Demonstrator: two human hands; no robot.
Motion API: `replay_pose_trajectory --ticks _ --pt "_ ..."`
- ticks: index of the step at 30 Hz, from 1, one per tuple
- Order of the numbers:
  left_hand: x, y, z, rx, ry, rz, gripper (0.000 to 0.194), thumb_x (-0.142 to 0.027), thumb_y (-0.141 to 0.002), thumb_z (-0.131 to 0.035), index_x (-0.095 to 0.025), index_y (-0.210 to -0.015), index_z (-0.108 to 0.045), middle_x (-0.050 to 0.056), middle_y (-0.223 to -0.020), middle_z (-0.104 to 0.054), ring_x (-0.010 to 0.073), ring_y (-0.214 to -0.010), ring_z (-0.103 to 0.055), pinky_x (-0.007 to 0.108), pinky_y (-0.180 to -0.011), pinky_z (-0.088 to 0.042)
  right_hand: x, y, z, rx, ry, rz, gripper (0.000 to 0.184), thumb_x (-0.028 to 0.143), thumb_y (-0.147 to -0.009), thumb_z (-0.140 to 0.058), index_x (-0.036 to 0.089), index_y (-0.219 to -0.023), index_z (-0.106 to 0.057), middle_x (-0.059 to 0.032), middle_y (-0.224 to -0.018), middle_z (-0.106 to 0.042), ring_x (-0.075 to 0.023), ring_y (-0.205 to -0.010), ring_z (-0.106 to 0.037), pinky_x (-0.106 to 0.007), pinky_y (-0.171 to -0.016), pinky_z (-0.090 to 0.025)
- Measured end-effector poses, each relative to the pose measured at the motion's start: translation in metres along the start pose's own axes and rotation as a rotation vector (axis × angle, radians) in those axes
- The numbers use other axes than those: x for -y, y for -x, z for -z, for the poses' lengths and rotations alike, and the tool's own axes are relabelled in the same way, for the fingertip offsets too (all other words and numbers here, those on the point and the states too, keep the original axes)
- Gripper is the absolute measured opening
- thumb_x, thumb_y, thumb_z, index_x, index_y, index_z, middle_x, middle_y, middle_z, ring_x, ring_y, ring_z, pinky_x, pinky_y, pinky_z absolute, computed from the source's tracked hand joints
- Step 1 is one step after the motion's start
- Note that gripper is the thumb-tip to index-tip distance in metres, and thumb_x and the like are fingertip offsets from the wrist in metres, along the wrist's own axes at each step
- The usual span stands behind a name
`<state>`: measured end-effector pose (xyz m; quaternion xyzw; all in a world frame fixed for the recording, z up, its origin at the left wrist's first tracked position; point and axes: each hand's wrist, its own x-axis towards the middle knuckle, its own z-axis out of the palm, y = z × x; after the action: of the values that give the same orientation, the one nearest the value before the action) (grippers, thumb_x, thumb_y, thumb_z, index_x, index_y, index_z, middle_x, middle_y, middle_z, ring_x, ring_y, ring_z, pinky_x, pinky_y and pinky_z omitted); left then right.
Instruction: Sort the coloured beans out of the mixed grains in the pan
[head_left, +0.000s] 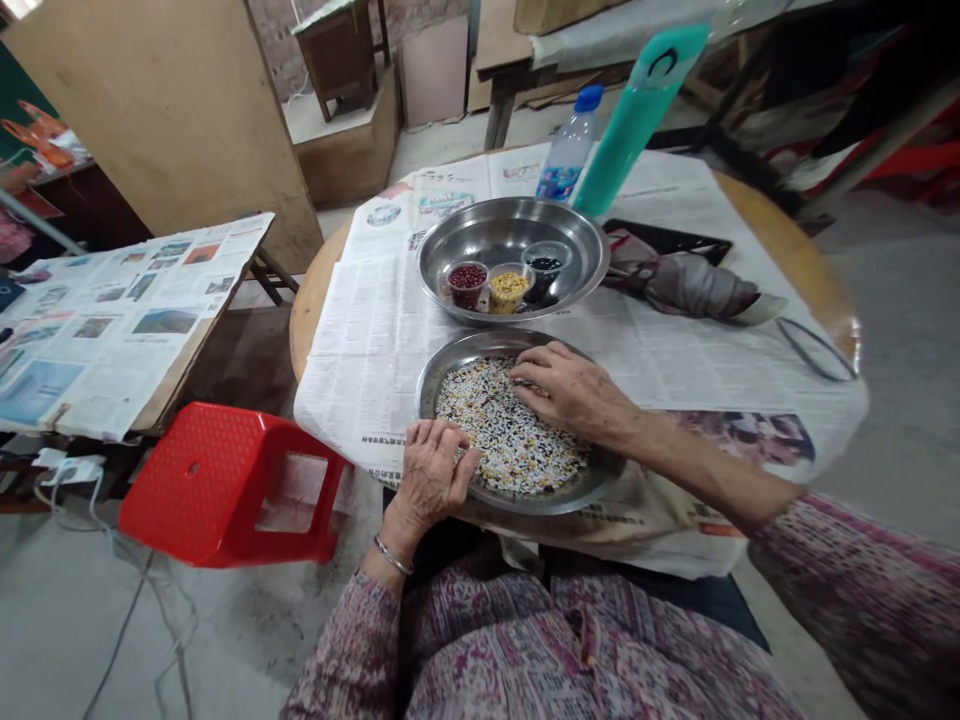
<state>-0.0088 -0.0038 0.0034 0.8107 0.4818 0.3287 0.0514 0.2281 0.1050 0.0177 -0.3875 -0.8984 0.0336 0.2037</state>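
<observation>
A steel plate (450,366) near me holds a heap of mixed white, black and yellow grains (504,430). My left hand (433,477) curls over the plate's near left rim, fingers bent and touching the grains. My right hand (571,388) lies on the grains at the plate's far right, fingers bent down into them as if pinching; what they hold is hidden. Behind it a larger steel bowl (577,245) carries three small clear cups: red beans (466,281), yellow beans (509,287) and black beans (545,265).
Newspaper (367,340) covers the round table. A water bottle (568,150) and a teal flask (637,110) stand at the back, a folded grey umbrella (686,285) lies at right. A red plastic stool (225,480) stands left, beside another newspaper-covered table (112,320).
</observation>
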Motion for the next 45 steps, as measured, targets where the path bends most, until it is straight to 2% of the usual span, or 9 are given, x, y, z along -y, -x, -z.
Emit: replay_pose_trajectory --ticks 4,12,18,23,28,33,35,40,45 --pt "0.0 0.0 0.0 -0.004 -0.006 -0.011 0.012 -0.028 -0.101 -0.048 -0.02 -0.094 -0.053 0.006 -0.094 -0.063 0.0226 -0.092 -0.057 0.04 -0.089 -0.043 0.02 -0.008 -0.008 0.112 -0.031 0.011 0.035 0.03 -0.087 -0.062 0.019 -0.12 -0.066 -0.0129 -0.113 -0.066 -0.0284 -0.104 -0.058 -0.042 -0.088 -0.052" --pt "0.0 0.0 0.0 0.024 -0.02 -0.003 0.017 -0.03 -0.103 -0.046 -0.02 -0.093 -0.055 0.006 -0.095 -0.064 0.0224 -0.093 -0.057 0.04 -0.09 -0.043 0.037 -0.004 -0.005 0.315 -0.254 0.06 0.019 0.006 -0.082 -0.051 0.02 -0.081 -0.064 -0.0046 -0.083 -0.064 -0.0163 -0.076 -0.059 -0.028 -0.072 -0.044" --pt "0.0 0.001 0.0 0.027 0.0 -0.01 0.015 -0.029 -0.103 -0.046 -0.02 -0.095 -0.056 0.006 -0.095 -0.064 0.0225 -0.094 -0.057 0.04 -0.091 -0.043 0.05 0.035 0.011 0.309 -0.411 0.169 0.02 0.012 -0.091 -0.051 0.02 -0.097 -0.069 -0.0069 -0.094 -0.068 -0.0171 -0.083 -0.064 -0.03 -0.074 -0.049" --pt "-0.001 0.001 0.0 0.03 0.006 -0.004 0.015 -0.027 -0.103 -0.047 -0.019 -0.093 -0.055 0.005 -0.096 -0.065 0.0215 -0.094 -0.057 0.039 -0.091 -0.043 0.056 0.042 0.009 0.331 -0.312 0.269 0.028 0.006 -0.093 -0.047 0.02 -0.1 -0.07 -0.0069 -0.095 -0.07 -0.0183 -0.087 -0.064 -0.031 -0.075 -0.051" --pt "-0.001 0.001 0.0 0.037 -0.007 0.001 0.015 -0.028 -0.102 -0.048 -0.02 -0.093 -0.056 0.006 -0.096 -0.066 0.0221 -0.094 -0.057 0.04 -0.092 -0.043 0.038 0.024 0.0 0.216 -0.168 0.145 0.029 0.006 -0.09 -0.048 0.022 -0.095 -0.071 -0.0075 -0.097 -0.07 -0.021 -0.092 -0.065 -0.033 -0.08 -0.053" --pt "0.0 0.0 -0.001 0.014 -0.005 -0.005 0.017 -0.029 -0.103 -0.046 -0.02 -0.092 -0.056 0.006 -0.094 -0.065 0.0222 -0.093 -0.057 0.04 -0.09 -0.043 0.025 0.011 -0.005 0.072 -0.049 -0.164 0.026 0.034 -0.093 -0.058 0.017 -0.11 -0.068 -0.0144 -0.105 -0.067 -0.0292 -0.101 -0.064 -0.044 -0.09 -0.053" --pt "0.0 0.0 -0.001 -0.007 -0.002 -0.019 0.018 -0.029 -0.103 -0.046 -0.019 -0.092 -0.056 0.006 -0.093 -0.065 0.0222 -0.092 -0.057 0.039 -0.088 -0.043 0.031 0.006 -0.008 0.105 -0.053 -0.172 0.036 0.04 -0.087 -0.065 0.016 -0.114 -0.067 -0.0153 -0.106 -0.066 -0.0313 -0.103 -0.063 -0.045 -0.091 -0.052" --pt "0.001 0.001 -0.003 -0.014 -0.023 -0.032 0.019 -0.03 -0.103 -0.045 -0.019 -0.093 -0.057 0.006 -0.093 -0.065 0.0224 -0.091 -0.056 0.039 -0.088 -0.043 0.058 -0.011 -0.016 0.274 -0.154 -0.098 0.015 0.014 -0.083 -0.056 0.018 -0.092 -0.068 -0.0097 -0.095 -0.067 -0.0208 -0.087 -0.063 -0.031 -0.079 -0.049" --pt "0.002 0.003 -0.005 -0.024 0.007 -0.02 0.017 -0.029 -0.102 -0.046 -0.019 -0.093 -0.056 0.006 -0.094 -0.065 0.0228 -0.092 -0.057 0.04 -0.089 -0.044 0.067 -0.021 -0.01 0.353 -0.333 -0.183 0.018 0.009 -0.077 -0.054 0.018 -0.078 -0.069 -0.005 -0.077 -0.069 -0.0178 -0.074 -0.062 -0.028 -0.071 -0.045"
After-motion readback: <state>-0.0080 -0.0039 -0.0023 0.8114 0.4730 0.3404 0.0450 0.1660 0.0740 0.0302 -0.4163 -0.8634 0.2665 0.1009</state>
